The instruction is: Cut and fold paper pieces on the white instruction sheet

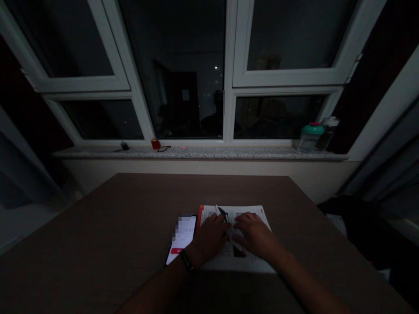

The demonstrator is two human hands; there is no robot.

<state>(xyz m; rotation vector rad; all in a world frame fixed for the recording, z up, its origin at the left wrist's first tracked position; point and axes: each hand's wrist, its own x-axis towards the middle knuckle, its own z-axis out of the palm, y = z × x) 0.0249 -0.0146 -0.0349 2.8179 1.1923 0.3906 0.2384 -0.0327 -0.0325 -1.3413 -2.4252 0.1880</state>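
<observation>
Both my hands lie on an open printed booklet [234, 257] with an orange edge, on a brown wooden table [131, 226]. My left hand [209, 237], with a black band on its wrist, is at the booklet's left side, next to a smartphone [181, 240] with a lit screen. My right hand [253, 235] lies flat to the right. Between my fingers stands a folded white paper strip [227, 229] with a dark pointed object [223, 213] at its top end. The dim light hides whether either hand grips them.
Beyond the table's far edge is a speckled stone windowsill [199, 152] under dark, white-framed windows. On it stand a clear bottle with a green lid [309, 138], a second bottle [328, 133], a small red object [155, 144] and a small black object [124, 146].
</observation>
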